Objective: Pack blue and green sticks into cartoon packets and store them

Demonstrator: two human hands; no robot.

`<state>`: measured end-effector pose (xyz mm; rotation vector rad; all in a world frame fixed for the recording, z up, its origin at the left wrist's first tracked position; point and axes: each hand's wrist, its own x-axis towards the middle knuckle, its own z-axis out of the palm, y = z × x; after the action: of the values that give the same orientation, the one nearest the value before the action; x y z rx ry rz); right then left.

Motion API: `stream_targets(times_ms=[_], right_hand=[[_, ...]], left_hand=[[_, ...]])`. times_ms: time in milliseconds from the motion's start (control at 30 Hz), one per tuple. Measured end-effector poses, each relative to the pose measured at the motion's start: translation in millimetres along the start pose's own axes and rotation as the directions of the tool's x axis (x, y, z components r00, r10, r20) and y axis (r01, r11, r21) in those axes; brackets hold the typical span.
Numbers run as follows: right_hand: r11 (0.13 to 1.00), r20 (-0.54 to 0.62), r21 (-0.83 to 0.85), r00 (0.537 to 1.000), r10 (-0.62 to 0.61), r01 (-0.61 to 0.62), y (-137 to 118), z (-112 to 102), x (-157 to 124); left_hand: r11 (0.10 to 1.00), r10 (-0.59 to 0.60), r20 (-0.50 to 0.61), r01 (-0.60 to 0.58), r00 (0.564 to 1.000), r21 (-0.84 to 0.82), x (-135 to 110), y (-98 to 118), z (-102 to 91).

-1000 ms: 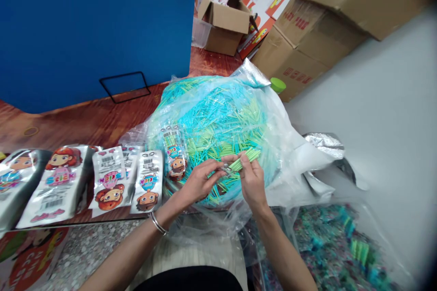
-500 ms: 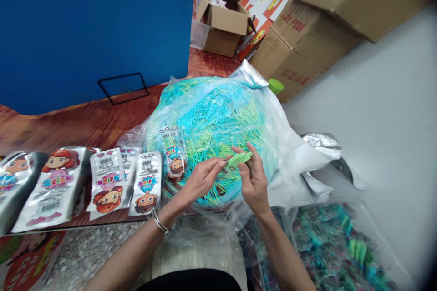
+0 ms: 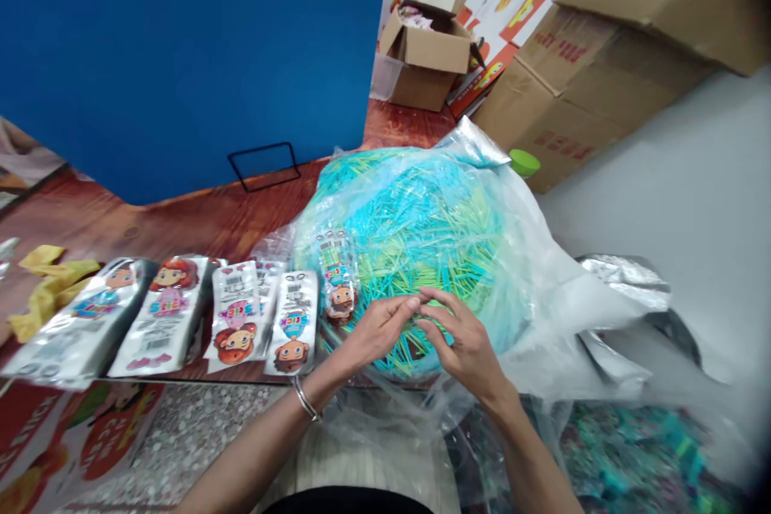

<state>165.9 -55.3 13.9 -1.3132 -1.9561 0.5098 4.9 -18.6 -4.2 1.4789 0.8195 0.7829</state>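
My left hand point(image 3: 382, 328) is closed, its thumb and fingers pinched together over a pile of thin green and blue sticks point(image 3: 422, 209). Fingertip to fingertip with it, my right hand point(image 3: 467, 341) has curled fingers and a bent thumb. Whatever lies between the two hands is too small or too hidden to make out. The sticks fill a large clear plastic bag point(image 3: 524, 289) on the table. Left of my left hand, a clear printed pouch point(image 3: 338, 277) with green sticks inside lies on the bag's edge.
Printed pouches point(image 3: 293, 325) and thicker pouch stacks point(image 3: 162, 317) line the table's point(image 3: 229, 225) front edge. A yellow cloth-like strip point(image 3: 48, 289) lies far left. An open carton point(image 3: 425, 56) and stacked boxes point(image 3: 560, 104) stand behind. Below right is a bag of dark, colourful pieces point(image 3: 632, 450).
The bunch of green sticks seen in my right hand is no longer visible there. My hands have come closer together, fingertips meeting. The view has swung left.
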Motion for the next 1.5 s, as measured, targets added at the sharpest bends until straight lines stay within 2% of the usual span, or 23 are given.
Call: stream_targets(times_ms=[133, 233, 300, 367, 433, 500, 533, 600, 667, 700, 767, 867, 967, 1033, 1100, 1200, 1267, 1300, 1400, 1500], right_hand=[[0.991, 0.076, 0.111, 0.995, 0.063, -0.071, -0.6, 9.2, 4.6], [0.910, -0.006, 0.368, 0.978, 0.207, -0.190, -6.5, 24.5, 7.1], [0.806, -0.015, 0.522, 0.942, 0.335, -0.278, -13.4, 42.1, 9.0], [0.758, 0.101, 0.553, 0.931, 0.350, -0.345, -21.2, 61.8, 13.2], [0.785, 0.186, 0.500, 0.930, 0.317, -0.367, -27.5, 77.8, 22.2], [0.830, 0.184, 0.425, 0.932, 0.312, -0.362, -30.3, 87.7, 37.7], [0.851, 0.163, 0.385, 0.934, 0.317, -0.356, -30.1, 91.0, 47.5], [0.891, 0.109, 0.311, 0.943, 0.314, -0.332, -27.1, 97.1, 69.1], [0.923, 0.075, 0.243, 0.954, 0.289, -0.299, -21.9, 105.8, 89.2], [0.939, 0.059, 0.199, 0.960, 0.273, -0.279, -18.9, 111.6, 97.0], [0.970, 0.002, 0.087, 0.973, 0.229, -0.228, -13.1, 125.0, 106.8], [0.984, -0.109, -0.017, 0.979, 0.172, -0.175, -6.0, 144.0, 107.6], [0.985, -0.193, -0.034, 0.968, 0.161, -0.170, -3.8, 153.5, 100.8], [0.986, -0.211, -0.056, 0.968, 0.140, -0.154, -6.1, 151.8, 95.6], [0.988, -0.213, -0.074, 0.970, 0.115, -0.133, -10.1, 143.1, 88.5], [0.990, -0.152, -0.117, 0.987, 0.057, -0.075, -13.3, 119.2, 68.3], [0.986, -0.033, -0.168, 0.999, -0.006, 0.001, -9.6, 99.2, 47.3], [0.979, 0.030, -0.198, 0.999, -0.040, 0.046, -5.3, 88.9, 35.5], [0.931, 0.132, -0.347, 0.989, -0.071, 0.114, 16.1, 58.6, 3.6], [0.823, 0.105, -0.557, 0.993, -0.059, 0.108, 42.9, 32.9, -9.1]], left_hand=[[1.000, -0.011, -0.030, 0.011, 0.999, 0.009, -7.1, -3.3, -8.6], [0.999, -0.010, -0.178, 0.000, 0.984, -0.052, -13.4, 1.0, -19.9], [0.997, 0.000, -0.318, -0.026, 0.948, -0.079, -17.5, 5.4, -26.9], [0.997, 0.016, -0.415, -0.045, 0.910, -0.061, -21.9, 8.2, -34.6], [0.999, 0.040, -0.493, -0.047, 0.869, -0.002, -28.2, 7.5, -47.0], [0.993, 0.077, -0.583, -0.011, 0.809, 0.116, -37.4, 1.9, -67.4], [0.981, 0.098, -0.637, 0.033, 0.765, 0.191, -43.1, -2.8, -80.2], [0.878, 0.145, -0.670, 0.218, 0.728, 0.427, -55.6, -15.1, -107.4], [0.695, 0.089, -0.679, 0.443, 0.728, 0.566, -66.9, -28.8, -129.5], [0.615, 0.053, -0.674, 0.508, 0.736, 0.603, -71.0, -35.0, -136.4], [0.472, 0.024, -0.652, 0.567, 0.758, 0.676, -75.1, -44.0, -140.5], [0.308, 0.042, -0.607, 0.568, 0.793, 0.763, -72.8, -48.5, -129.8], [0.228, 0.038, -0.588, 0.566, 0.808, 0.792, -67.8, -48.2, -118.4], [0.237, 0.026, -0.609, 0.587, 0.793, 0.774, -65.6, -49.1, -117.5], [0.289, 0.002, -0.638, 0.610, 0.770, 0.738, -64.3, -51.7, -121.8], [0.455, -0.054, -0.692, 0.635, 0.720, 0.624, -63.6, -56.2, -132.6], [0.588, -0.097, -0.738, 0.637, 0.667, 0.498, -65.0, -58.0, -139.3], [0.636, -0.103, -0.744, 0.619, 0.660, 0.461, -66.5, -58.3, -141.9], [0.698, -0.083, -0.723, 0.558, 0.686, 0.449, -72.3, -57.6, -146.6], [0.660, -0.002, -0.717, 0.539, 0.698, 0.523, -75.7, -56.5, -147.0]])
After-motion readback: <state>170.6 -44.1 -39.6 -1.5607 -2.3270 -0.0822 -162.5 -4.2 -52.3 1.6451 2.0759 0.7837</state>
